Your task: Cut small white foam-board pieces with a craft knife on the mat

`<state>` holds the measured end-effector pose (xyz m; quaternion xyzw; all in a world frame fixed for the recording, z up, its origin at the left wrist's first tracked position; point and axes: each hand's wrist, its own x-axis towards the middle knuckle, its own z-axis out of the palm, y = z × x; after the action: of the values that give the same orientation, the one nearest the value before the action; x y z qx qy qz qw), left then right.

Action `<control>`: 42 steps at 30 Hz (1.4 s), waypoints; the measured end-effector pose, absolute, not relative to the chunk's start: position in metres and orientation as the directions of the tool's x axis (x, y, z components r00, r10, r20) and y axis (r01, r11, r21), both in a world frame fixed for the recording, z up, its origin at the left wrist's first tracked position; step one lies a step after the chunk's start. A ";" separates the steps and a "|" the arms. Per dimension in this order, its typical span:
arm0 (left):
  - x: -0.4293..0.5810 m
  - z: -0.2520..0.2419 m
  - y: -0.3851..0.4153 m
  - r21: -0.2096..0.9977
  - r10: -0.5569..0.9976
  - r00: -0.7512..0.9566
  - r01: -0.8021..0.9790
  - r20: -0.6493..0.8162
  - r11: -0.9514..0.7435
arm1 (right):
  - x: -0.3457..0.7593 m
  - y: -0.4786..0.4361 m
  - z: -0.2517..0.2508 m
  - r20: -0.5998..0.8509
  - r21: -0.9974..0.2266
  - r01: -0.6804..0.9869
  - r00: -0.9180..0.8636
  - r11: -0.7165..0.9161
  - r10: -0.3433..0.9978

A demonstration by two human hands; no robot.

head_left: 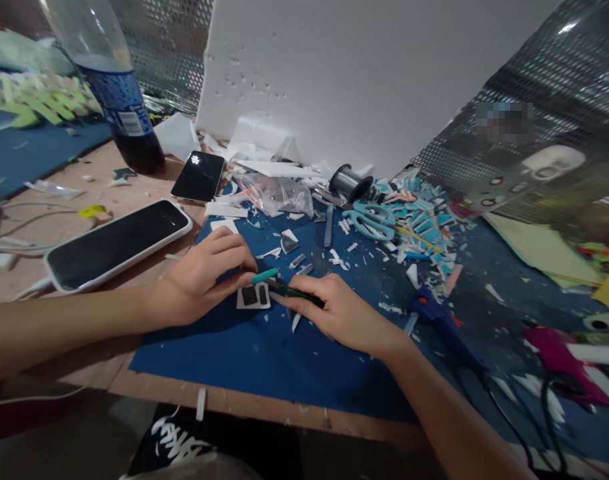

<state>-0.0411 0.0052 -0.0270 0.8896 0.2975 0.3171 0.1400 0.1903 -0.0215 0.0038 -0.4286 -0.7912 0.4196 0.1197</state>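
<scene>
Between the fingers of my left hand (209,273) is a small teal stick (264,276), pointing right. My right hand (341,310) is closed around a dark green-handled tool (301,294), whose metal tip meets the area by the stick's right end; whether they touch is unclear. Just below the stick lies a small white piece with dark rectangles (254,297), on the blue mat (264,360). Small grey pieces (297,261) lie above the tool.
Two phones (119,243) and a cola bottle (127,120) stand or lie left. Light-blue scissors (371,220), a wire spool (351,182) and paper scraps (424,220) are at the back. A blue glue gun (441,327) and a pink one (559,357) lie right.
</scene>
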 end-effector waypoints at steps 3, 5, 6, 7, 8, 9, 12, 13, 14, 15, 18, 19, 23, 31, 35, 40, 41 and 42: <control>-0.042 -0.027 0.009 0.403 0.602 0.600 0.447 0.528 -0.799 | 0.193 -0.021 0.008 -0.184 -0.760 0.599 -0.572 0.254 0.800; -0.042 -0.026 0.011 0.385 0.638 0.547 0.514 0.541 -0.767 | 0.198 -0.018 0.011 -0.216 -0.754 0.623 -0.533 0.208 0.818; -0.043 -0.026 0.012 0.375 0.666 0.507 0.563 0.547 -0.736 | 0.200 -0.017 0.013 -0.242 -0.748 0.639 -0.516 0.181 0.822; -0.043 -0.025 0.013 0.362 0.695 0.459 0.619 0.553 -0.697 | 0.203 -0.016 0.015 -0.265 -0.740 0.654 -0.496 0.155 0.827; -0.043 -0.024 0.012 0.343 0.718 0.415 0.673 0.558 -0.655 | 0.206 -0.015 0.016 -0.283 -0.732 0.667 -0.483 0.139 0.829; -0.043 -0.023 0.011 0.321 0.731 0.387 0.712 0.562 -0.624 | 0.209 -0.013 0.017 -0.281 -0.728 0.673 -0.468 0.132 0.838; -0.042 -0.021 0.004 0.306 0.720 0.471 0.683 0.509 -0.663 | 0.214 -0.011 0.016 -0.240 -0.752 0.649 -0.434 0.117 0.868; -0.041 -0.021 0.000 0.330 0.709 0.540 0.637 0.453 -0.696 | 0.215 -0.011 0.016 -0.228 -0.768 0.632 -0.422 0.104 0.877; -0.041 -0.021 -0.002 0.348 0.694 0.607 0.601 0.388 -0.720 | 0.216 -0.011 0.015 -0.221 -0.785 0.614 -0.409 0.088 0.885; -0.040 -0.022 -0.005 0.365 0.682 0.655 0.578 0.327 -0.730 | 0.216 -0.011 0.014 -0.214 -0.800 0.596 -0.396 0.073 0.893; -0.039 -0.027 -0.005 0.427 0.701 0.674 0.577 0.233 -0.696 | 0.218 -0.011 0.015 -0.162 -0.822 0.564 -0.372 0.084 0.914; -0.039 -0.029 -0.003 0.467 0.722 0.657 0.579 0.216 -0.668 | 0.218 -0.011 0.016 -0.136 -0.819 0.564 -0.372 0.107 0.918; -0.039 -0.033 0.008 0.622 0.809 0.581 0.600 0.094 -0.503 | 0.218 -0.014 0.020 -0.034 -0.756 0.600 -0.434 0.261 0.900; -0.039 -0.032 0.009 0.647 0.792 0.607 0.580 0.061 -0.494 | 0.217 -0.015 0.008 -0.143 -0.355 0.718 -0.675 0.599 0.724; -0.038 -0.032 0.009 0.672 0.801 0.598 0.577 0.040 -0.464 | 0.219 -0.011 0.004 -0.170 -0.275 0.711 -0.698 0.647 0.695; -0.038 -0.029 0.009 0.686 0.796 0.605 0.574 0.013 -0.447 | 0.219 -0.008 0.003 -0.205 -0.231 0.718 -0.696 0.657 0.688; -0.038 -0.029 0.009 0.686 0.795 0.607 0.573 0.013 -0.449 | 0.218 -0.008 0.002 -0.211 -0.232 0.718 -0.696 0.656 0.686; -0.038 -0.028 0.009 0.685 0.792 0.610 0.572 0.012 -0.452 | 0.218 -0.008 0.002 -0.215 -0.235 0.717 -0.697 0.657 0.684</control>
<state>-0.0379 0.0091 -0.0282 0.8353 0.4082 0.1677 0.3279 0.2177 -0.0078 0.0021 -0.3854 -0.9085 0.1522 -0.0540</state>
